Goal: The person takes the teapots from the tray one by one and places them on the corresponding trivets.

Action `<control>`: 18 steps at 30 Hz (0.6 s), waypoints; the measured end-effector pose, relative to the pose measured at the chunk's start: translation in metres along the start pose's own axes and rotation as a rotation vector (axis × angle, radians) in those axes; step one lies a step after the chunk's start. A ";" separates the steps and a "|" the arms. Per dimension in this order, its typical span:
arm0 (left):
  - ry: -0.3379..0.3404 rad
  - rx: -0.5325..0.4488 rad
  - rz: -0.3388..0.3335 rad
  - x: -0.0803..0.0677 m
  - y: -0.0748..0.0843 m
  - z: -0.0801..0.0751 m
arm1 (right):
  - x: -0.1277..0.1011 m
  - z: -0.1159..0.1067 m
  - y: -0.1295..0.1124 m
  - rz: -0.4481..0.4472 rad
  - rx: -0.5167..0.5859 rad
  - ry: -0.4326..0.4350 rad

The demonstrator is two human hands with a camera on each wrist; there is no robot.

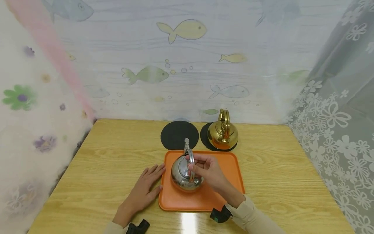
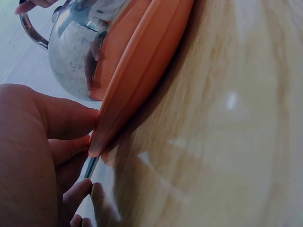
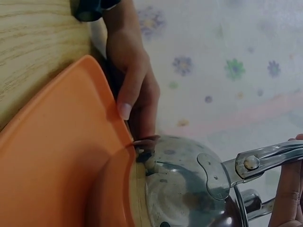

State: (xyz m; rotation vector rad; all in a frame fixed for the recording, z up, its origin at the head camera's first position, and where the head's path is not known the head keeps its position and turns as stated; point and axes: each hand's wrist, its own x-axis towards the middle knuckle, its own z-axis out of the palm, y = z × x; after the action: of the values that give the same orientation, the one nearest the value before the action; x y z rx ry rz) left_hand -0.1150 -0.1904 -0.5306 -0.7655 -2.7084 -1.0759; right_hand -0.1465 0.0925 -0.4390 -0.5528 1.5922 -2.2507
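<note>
A shiny steel kettle [image 1: 183, 174] stands on the orange tray [image 1: 228, 162] in the middle of the wooden table. My right hand [image 1: 204, 167] grips the kettle's upright handle from the right, fingers curled round it. The kettle [image 3: 189, 184] and its handle [image 3: 265, 161] fill the right wrist view, with the tray [image 3: 57, 156] under it. My left hand [image 1: 146, 188] lies flat on the table, fingers straight, thumb touching the tray's left edge [image 2: 123, 113]. The kettle [image 2: 71, 56] shows beyond that edge in the left wrist view.
A gold kettle [image 1: 223, 133] stands on a black round mat [image 1: 205, 138] behind the tray. A second black mat [image 1: 179, 134] lies bare to its left. Patterned curtains close in the table's back and sides. Bare wood spreads left and right of the tray.
</note>
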 end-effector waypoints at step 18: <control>-0.001 0.001 0.000 -0.001 -0.003 0.001 | 0.006 0.001 0.002 -0.048 -0.118 -0.048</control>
State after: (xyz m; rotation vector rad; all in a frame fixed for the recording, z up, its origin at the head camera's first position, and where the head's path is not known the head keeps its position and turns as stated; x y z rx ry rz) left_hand -0.1155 -0.1918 -0.5339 -0.7658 -2.7102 -1.0744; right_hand -0.1511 0.0878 -0.4401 -0.6778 1.7135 -2.1697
